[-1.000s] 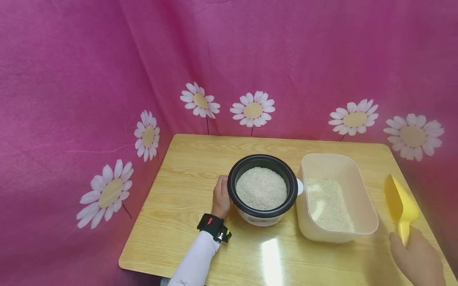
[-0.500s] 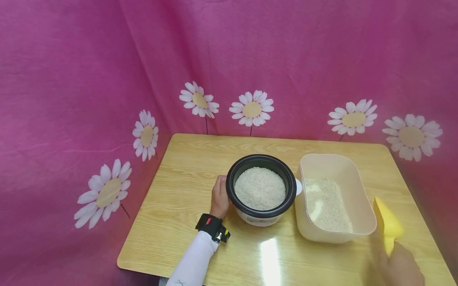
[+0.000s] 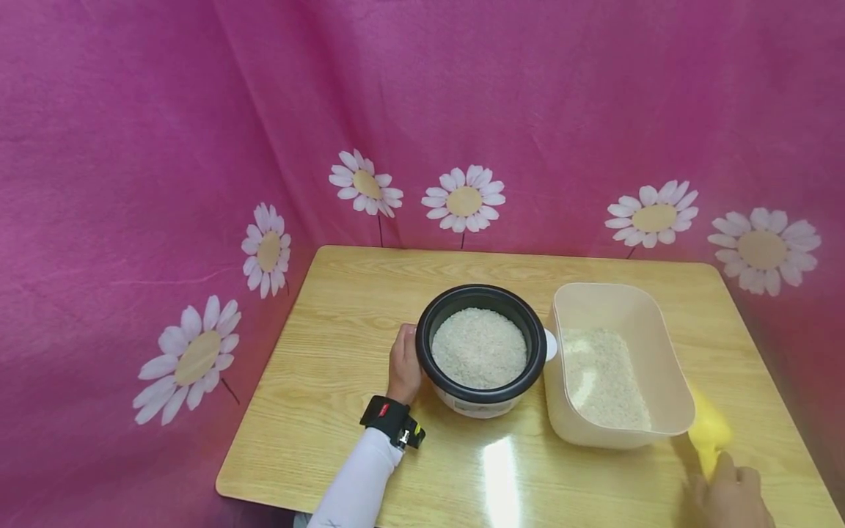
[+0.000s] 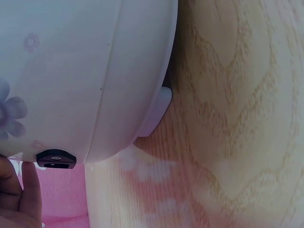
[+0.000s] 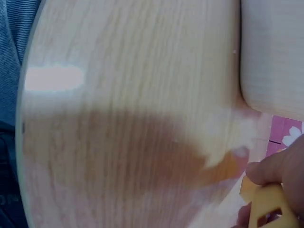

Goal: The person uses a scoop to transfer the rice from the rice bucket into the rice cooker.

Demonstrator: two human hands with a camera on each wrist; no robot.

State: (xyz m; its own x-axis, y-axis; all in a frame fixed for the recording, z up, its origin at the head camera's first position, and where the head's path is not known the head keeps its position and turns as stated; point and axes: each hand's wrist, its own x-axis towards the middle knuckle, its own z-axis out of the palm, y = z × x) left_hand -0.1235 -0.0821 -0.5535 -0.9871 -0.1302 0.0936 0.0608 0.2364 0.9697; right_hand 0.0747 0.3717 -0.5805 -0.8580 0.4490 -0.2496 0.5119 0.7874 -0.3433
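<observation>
A white rice cooker (image 3: 478, 408) with a black inner pot (image 3: 429, 352) stands on the table, the pot well filled with white rice (image 3: 479, 348). My left hand (image 3: 404, 364) grips the cooker at its left side, its fingertips partly hidden under the rim. In the left wrist view, the fingers (image 4: 31, 190) curl close against the cooker's pale flowered wall (image 4: 61, 85). My right hand (image 3: 734, 495) holds a yellow scoop (image 3: 710, 425) by its handle (image 5: 270, 204). The scoop is low over the table, beside the storage bin's right front corner, which covers part of it.
A cream plastic bin (image 3: 620, 436) with rice (image 3: 606, 378) on its bottom stands right next to the cooker's white right handle (image 3: 551, 345). The wooden table (image 3: 330, 330) has pink flowered curtains (image 3: 554, 110) behind it and on both sides.
My right hand has lowered the yellow scoop and brought it left, from the table's right side to beside the bin. The left hand, cooker and bin keep their places.
</observation>
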